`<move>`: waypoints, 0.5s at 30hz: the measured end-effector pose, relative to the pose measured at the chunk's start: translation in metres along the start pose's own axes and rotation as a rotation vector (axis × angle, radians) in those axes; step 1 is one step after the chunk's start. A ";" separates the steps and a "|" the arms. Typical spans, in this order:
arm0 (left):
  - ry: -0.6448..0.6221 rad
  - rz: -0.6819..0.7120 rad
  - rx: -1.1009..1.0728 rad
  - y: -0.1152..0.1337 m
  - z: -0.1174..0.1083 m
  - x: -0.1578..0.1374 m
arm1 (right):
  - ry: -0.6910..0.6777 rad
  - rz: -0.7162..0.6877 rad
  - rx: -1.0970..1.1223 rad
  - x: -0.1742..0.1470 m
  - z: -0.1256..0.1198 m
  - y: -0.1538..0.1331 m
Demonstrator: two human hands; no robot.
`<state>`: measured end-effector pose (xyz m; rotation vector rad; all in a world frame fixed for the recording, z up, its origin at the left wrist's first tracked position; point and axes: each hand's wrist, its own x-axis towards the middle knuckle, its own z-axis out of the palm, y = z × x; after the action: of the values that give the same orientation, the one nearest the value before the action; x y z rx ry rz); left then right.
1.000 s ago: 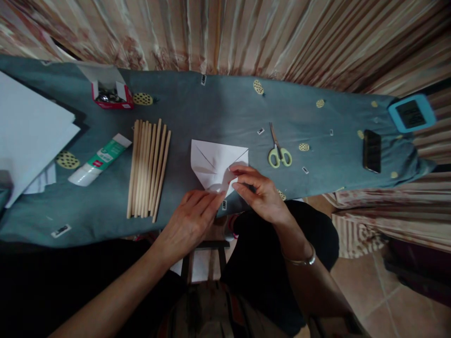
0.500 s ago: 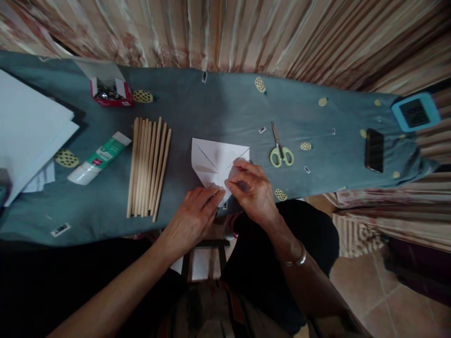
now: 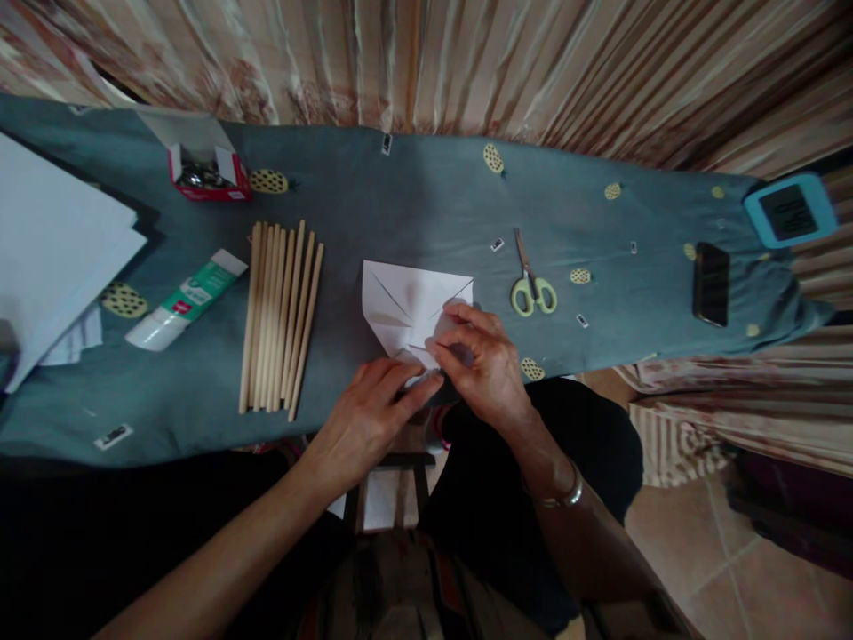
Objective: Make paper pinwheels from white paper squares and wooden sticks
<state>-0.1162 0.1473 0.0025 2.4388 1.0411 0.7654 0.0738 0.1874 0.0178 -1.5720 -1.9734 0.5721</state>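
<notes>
A white sheet of paper point(image 3: 417, 298), folded with diagonal creases like an opened envelope, lies at the table's near edge. My left hand point(image 3: 370, 404) grips its near point, fingers on top and thumb stretched along the edge toward the right. On the paper's right side my right hand point(image 3: 483, 360) is closed, thumb and fingertips together at the near fold. The fingers partly hide the near corner. To the right lie green-handled scissors point(image 3: 533, 293); to the left, a row of several wooden sticks point(image 3: 276, 316).
Left of the sticks lies a green and white glue tube point(image 3: 187, 300). Behind it stands an open red box point(image 3: 210, 178) of shiny metal pieces. A stack of white paper point(image 3: 53, 240) fills the far left. A phone point(image 3: 711, 284) and a blue-framed digital clock point(image 3: 791, 212) are at the right end.
My left thumb has slid to the right along the paper's near edge, and the near flap now looks folded up. My right hand has barely moved.
</notes>
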 end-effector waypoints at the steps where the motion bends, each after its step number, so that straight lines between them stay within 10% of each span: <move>1: 0.002 0.004 -0.005 0.000 0.000 0.000 | -0.006 0.001 0.003 0.000 0.000 0.000; 15: 0.027 -0.169 -0.146 0.001 0.001 0.008 | -0.069 -0.029 0.051 0.003 -0.007 0.003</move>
<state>-0.1105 0.1530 0.0048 2.1924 1.1430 0.7905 0.0801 0.1910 0.0217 -1.5093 -2.0126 0.6682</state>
